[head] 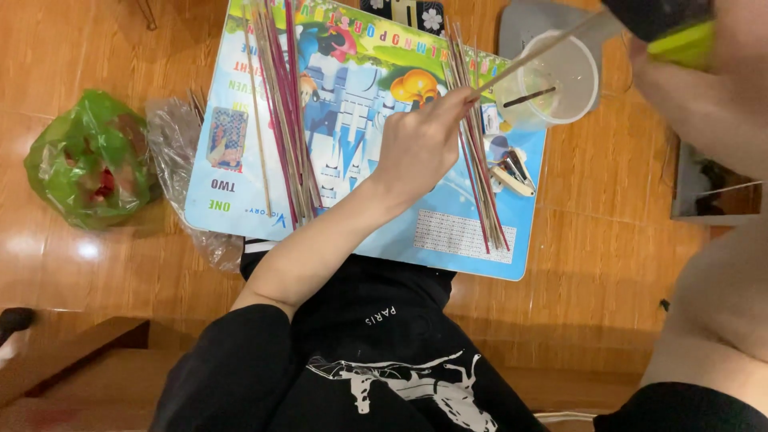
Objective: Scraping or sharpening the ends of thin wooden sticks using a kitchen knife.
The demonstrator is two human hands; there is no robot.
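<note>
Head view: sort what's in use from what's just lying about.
In use:
left hand pinching a thin stick
clear plastic cup
stick bundles on the colourful board

Lying about:
green plastic bag
clear plastic bag
clips

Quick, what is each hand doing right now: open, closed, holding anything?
Left hand: closed, pinching a thin stick that reaches toward the plastic cup.
Right hand: out of view; only the forearm shows, so it cannot be told.

A green plastic bag (pixel 84 160) lies at the left; beside it a crumpled clear bag (pixel 172 144), both on the wooden floor (pixel 608 240).
</note>
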